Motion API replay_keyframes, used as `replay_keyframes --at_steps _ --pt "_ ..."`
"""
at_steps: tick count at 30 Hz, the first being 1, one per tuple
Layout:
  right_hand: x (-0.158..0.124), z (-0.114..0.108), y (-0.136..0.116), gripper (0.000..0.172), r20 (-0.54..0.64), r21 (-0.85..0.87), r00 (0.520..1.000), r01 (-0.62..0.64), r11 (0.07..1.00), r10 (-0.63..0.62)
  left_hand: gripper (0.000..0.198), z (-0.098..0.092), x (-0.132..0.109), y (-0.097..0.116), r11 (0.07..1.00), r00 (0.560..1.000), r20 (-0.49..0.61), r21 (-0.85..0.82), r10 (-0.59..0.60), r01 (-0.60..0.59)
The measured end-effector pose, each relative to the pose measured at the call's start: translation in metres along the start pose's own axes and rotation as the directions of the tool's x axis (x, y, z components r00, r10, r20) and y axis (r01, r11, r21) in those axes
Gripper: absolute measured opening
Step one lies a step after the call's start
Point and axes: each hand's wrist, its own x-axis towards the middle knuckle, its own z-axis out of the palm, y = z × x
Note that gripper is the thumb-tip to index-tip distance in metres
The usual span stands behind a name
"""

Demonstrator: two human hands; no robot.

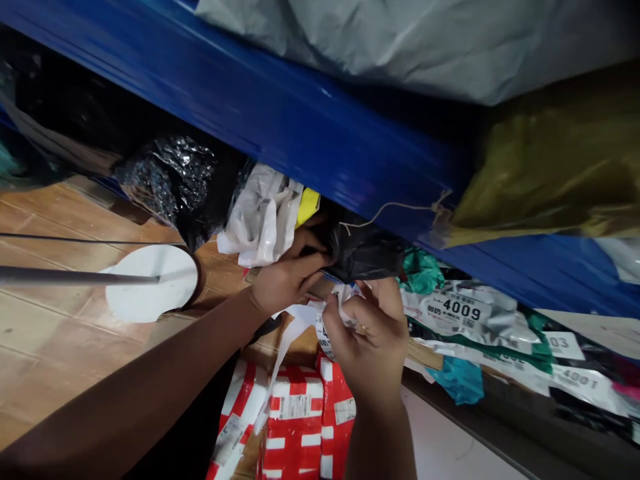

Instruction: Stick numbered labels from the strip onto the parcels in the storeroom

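My left hand (285, 277) reaches under the blue shelf beam, its fingers bent against the near edge of a black plastic bag (367, 250). Just to the right, my right hand (373, 320) is closed, thumb and fingers pinching a white label strip (325, 333) with part of a printed number showing. The strip's pale backing (287, 340) trails down towards the floor. Beside my left hand lies a crumpled white plastic bag (263, 220) with a yellow piece (307, 205) at its edge. Both sets of fingertips are partly hidden.
The blue beam (300, 127) crosses diagonally above my hands, with string (395, 207) tied to it. Red-and-white taped boxes (295, 413) stand below. Bags labelled 4009 (460, 310) and 4001 lie right. A white round base (153, 293) with a pole stands left.
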Motion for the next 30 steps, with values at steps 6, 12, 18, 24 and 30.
replay_keyframes --at_steps 6,12,18,24,30 --pt "-0.006 -0.002 -0.027 0.027 -0.312 -0.126 0.950 -0.057 0.990 0.015 0.027 -0.015 0.010 -0.007 0.984 0.972 0.221 -0.173 0.084 -0.046" --pt "0.013 0.002 -0.045 0.028 0.104 -0.123 0.992 0.089 0.988 -0.076 0.024 -0.032 0.007 -0.005 0.955 0.904 0.381 -0.284 0.192 -0.083" --pt "0.010 -0.009 -0.039 0.028 -0.103 -0.223 0.989 -0.128 0.966 0.107 0.056 -0.038 -0.008 0.013 0.959 0.954 0.173 -0.099 -0.245 0.265" --pt "-0.028 0.025 -0.044 0.023 -0.536 0.424 0.684 -0.289 0.858 0.495 0.068 -0.026 -0.019 0.015 0.913 0.923 -0.073 -0.194 -0.378 0.358" --pt "-0.035 0.082 -0.036 0.039 -0.212 0.698 0.472 -0.540 0.471 0.856 0.072 -0.026 -0.014 0.005 0.945 0.959 0.133 0.250 -0.251 0.212"
